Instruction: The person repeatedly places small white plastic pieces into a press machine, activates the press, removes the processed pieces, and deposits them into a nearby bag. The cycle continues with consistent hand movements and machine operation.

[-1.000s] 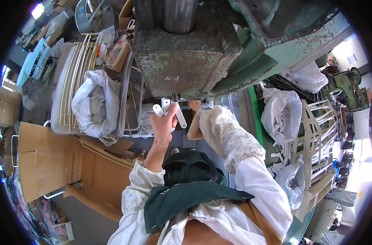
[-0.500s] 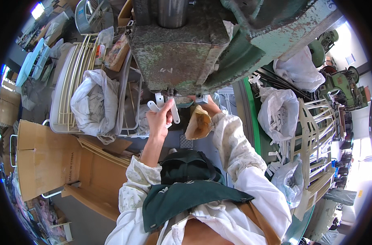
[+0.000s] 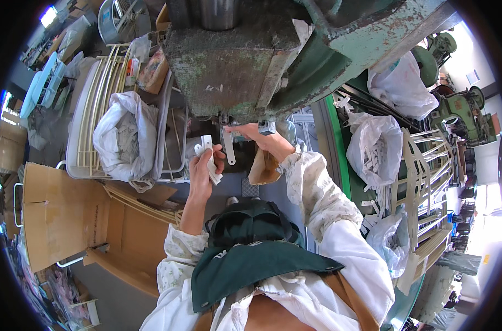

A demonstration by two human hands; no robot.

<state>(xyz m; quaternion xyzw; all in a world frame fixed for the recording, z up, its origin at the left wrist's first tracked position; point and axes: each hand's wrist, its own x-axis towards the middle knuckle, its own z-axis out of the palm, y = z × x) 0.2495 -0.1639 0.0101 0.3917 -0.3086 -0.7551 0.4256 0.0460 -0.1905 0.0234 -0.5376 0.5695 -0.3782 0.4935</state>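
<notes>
My left hand (image 3: 201, 172) is closed round a small bunch of flat white strips (image 3: 207, 144) with rounded, holed ends. It is held low, in front of the green press (image 3: 220, 83). Under the press head, a single white strip (image 3: 229, 149) hangs toward me with a hole at its near end. My right hand (image 3: 266, 141) reaches in from the right, its fingers together and their tips at the far end of that strip. The press head partly hides what lies beneath it. Just below my right wrist is an open brown paper container (image 3: 265, 170).
A white sack (image 3: 127, 135) of strips stands on a rack to the left, above an open cardboard box (image 3: 69, 220). On the right are another sack of strips (image 3: 375, 151), loose strips (image 3: 372, 212) and a stack of cream slatted frames (image 3: 427, 187).
My left hand has drawn back toward me and slightly left with its bunch, leaving one strip under the press. My right hand has come leftward from beside the brown container to that strip.
</notes>
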